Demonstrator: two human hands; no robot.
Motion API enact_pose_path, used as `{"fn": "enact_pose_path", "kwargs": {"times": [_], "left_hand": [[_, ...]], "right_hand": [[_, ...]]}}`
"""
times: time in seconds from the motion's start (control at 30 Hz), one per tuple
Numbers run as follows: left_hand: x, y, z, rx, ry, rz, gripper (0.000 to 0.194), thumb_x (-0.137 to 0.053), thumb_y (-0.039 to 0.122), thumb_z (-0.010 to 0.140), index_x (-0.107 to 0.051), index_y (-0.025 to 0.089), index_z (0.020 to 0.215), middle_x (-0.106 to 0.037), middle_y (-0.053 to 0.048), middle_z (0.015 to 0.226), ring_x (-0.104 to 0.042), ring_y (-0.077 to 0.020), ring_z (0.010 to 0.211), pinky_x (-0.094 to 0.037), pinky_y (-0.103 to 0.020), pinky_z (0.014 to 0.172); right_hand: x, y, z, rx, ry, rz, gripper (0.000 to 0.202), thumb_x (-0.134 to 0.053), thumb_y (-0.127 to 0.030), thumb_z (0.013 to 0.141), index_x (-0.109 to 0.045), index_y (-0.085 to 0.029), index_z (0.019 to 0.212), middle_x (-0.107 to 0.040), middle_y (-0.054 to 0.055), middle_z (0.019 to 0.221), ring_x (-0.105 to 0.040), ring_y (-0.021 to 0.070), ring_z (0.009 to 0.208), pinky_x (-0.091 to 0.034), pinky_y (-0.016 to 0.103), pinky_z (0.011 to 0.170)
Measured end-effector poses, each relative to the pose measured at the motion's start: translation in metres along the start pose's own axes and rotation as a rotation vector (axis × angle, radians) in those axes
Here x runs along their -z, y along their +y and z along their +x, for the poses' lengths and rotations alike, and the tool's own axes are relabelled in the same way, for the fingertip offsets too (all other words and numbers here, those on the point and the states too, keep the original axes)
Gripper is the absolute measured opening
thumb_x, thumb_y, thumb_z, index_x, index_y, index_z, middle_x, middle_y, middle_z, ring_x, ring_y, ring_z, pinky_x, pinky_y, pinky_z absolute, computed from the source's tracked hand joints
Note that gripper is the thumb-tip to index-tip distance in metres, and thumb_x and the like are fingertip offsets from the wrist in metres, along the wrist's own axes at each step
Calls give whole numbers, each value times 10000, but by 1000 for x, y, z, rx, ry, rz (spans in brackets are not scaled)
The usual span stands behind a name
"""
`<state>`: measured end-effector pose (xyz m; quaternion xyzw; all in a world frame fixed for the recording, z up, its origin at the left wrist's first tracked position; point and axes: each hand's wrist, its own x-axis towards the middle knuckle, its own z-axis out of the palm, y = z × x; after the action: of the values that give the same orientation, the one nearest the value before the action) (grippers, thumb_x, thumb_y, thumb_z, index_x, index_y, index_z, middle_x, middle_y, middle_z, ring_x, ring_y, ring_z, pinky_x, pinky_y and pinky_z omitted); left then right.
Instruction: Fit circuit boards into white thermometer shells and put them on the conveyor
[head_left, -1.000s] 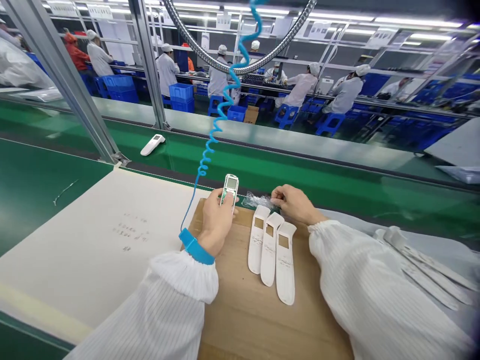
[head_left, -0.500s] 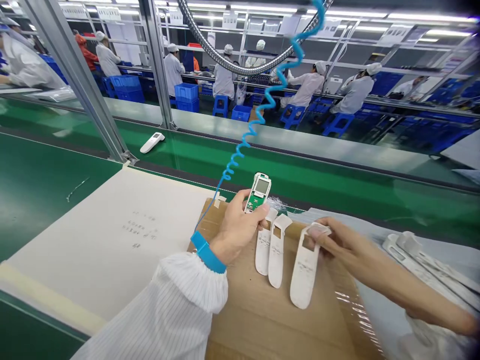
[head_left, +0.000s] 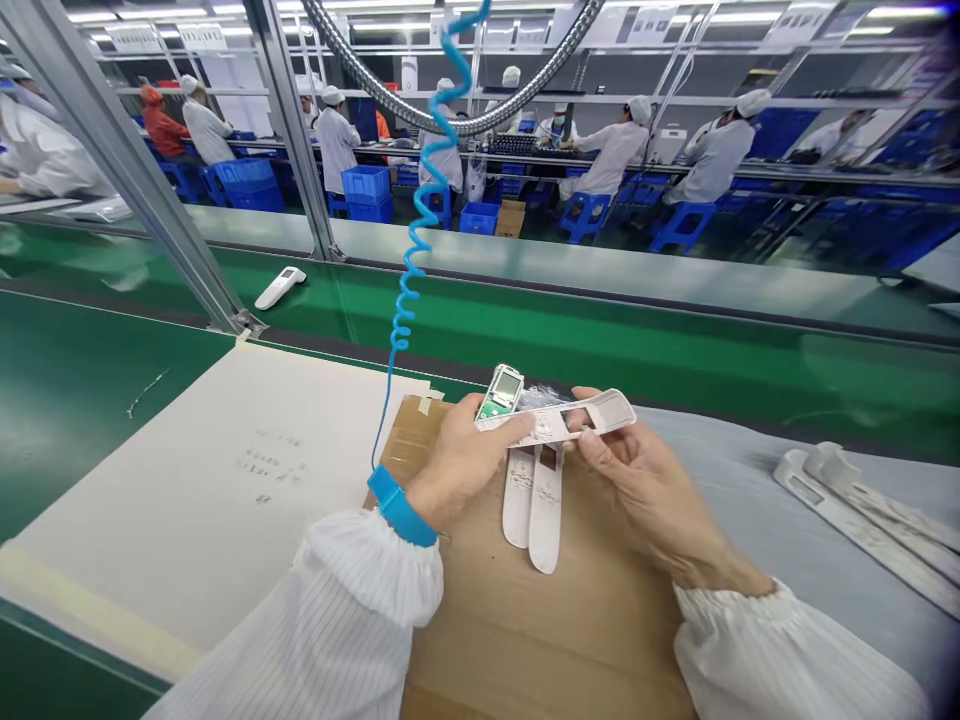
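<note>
My left hand [head_left: 466, 452], with a blue wrist strap [head_left: 405, 505], grips an open handheld thermometer body [head_left: 507, 386] showing a small grey screen and green circuit board. Its thumb also presses on one end of a white plastic shell cover [head_left: 553, 426]. My right hand [head_left: 649, 490] has its fingers closed round the other end of that cover, which lies crosswise with its hollow inner side up. Below them, two white shell covers [head_left: 546, 520] with faint handwriting rest side by side on the cardboard [head_left: 600, 620]. Clear crumpled plastic [head_left: 541, 397] sits behind my hands.
More white shell pieces [head_left: 847, 510] are piled at the right on grey sheeting. A white thermometer [head_left: 280, 287] lies on the green belt [head_left: 420, 315]. A coiled blue cord [head_left: 409, 280] rises from my strap. Co-workers sit beyond the belt.
My right hand has lifted the shell cover off the cardboard, turned it hollow side up and brought it left to my left hand. The thermometer body has dropped slightly.
</note>
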<state>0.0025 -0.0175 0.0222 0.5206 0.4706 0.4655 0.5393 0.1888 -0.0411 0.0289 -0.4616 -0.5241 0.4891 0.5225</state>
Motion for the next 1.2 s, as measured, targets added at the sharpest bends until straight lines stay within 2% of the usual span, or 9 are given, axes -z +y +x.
{"fn": "enact_pose_path", "kwargs": {"times": [0.17, 0.27, 0.37, 0.6, 0.77, 0.87, 0.97, 1.07, 1.2], "left_hand": [[5, 5, 2, -194, 155, 195, 396, -355, 481, 1044, -633, 228, 1169, -699, -54, 1064, -640, -202, 974, -490, -324, 820], [5, 10, -4, -386, 160, 345, 330, -435, 381, 1038, -581, 252, 1304, -660, -44, 1266, -603, -212, 1151, -457, -354, 976], [-1, 10, -10, -546, 17, 453, 318, -580, 321, 983, -597, 270, 1296, -634, -18, 1335, -565, -205, 1229, -420, -350, 1054], [-6, 7, -13, -532, -145, 394, 301, -630, 325, 960, -630, 246, 1251, -670, -16, 1254, -604, -181, 1172, -471, -300, 1009], [-14, 13, -24, -498, -184, 658, 379, -434, 391, 1044, -530, 274, 1390, -645, -47, 1318, -639, -233, 1155, -510, -370, 976], [-26, 12, -32, -504, -251, 959, 462, -415, 489, 1031, -523, 195, 1370, -696, -106, 1196, -700, -295, 1002, -558, -398, 801], [-37, 10, -38, -619, -294, 1199, 531, -338, 530, 1036, -551, 127, 1309, -731, -118, 1007, -719, -295, 789, -540, -383, 617], [-40, 9, -37, -707, -263, 1264, 533, -317, 533, 1038, -596, 114, 1217, -730, -100, 907, -704, -277, 690, -498, -367, 520], [-27, 6, -27, -674, -40, 1131, 456, -355, 521, 1037, -636, 163, 1070, -735, -71, 889, -711, -251, 792, -528, -351, 613]], "right_hand": [[9, 2, -3, 11, 34, -85, 411, -749, -509, 842, -637, -355, 1206, -680, 17, 1215, -643, 239, 1125, -534, 376, 1003], [6, 0, -3, 64, 21, -103, 380, -715, -511, 873, -644, -332, 1201, -681, 24, 1276, -604, 254, 1228, -498, 402, 1061], [1, 0, -4, 76, 28, -82, 407, -728, -522, 858, -651, -308, 1196, -712, 34, 1216, -627, 262, 1191, -509, 415, 1035], [1, 2, -3, 60, 29, -58, 444, -766, -558, 807, -676, -293, 1152, -706, 32, 1224, -633, 270, 1162, -498, 421, 1029], [-19, -6, -7, -14, 123, 226, 485, -612, -715, 843, -661, -288, 1067, -688, 42, 1193, -592, 273, 1216, -490, 411, 1061], [-27, -12, -9, -137, 183, 575, 454, -509, -698, 901, -638, -265, 861, -651, 31, 811, -660, 244, 989, -576, 377, 910], [-24, -15, -9, -226, 277, 790, 394, -493, -501, 934, -526, -236, 644, -367, -30, 496, -534, 157, 563, -561, 282, 618], [-17, -17, -9, -261, 293, 906, 395, -478, -436, 937, -500, -216, 610, -318, -41, 474, -448, 125, 489, -511, 244, 528], [-18, -19, -10, -222, 87, 869, 317, -573, -502, 951, -646, -213, 845, -596, 0, 756, -632, 168, 829, -587, 295, 805]]}}
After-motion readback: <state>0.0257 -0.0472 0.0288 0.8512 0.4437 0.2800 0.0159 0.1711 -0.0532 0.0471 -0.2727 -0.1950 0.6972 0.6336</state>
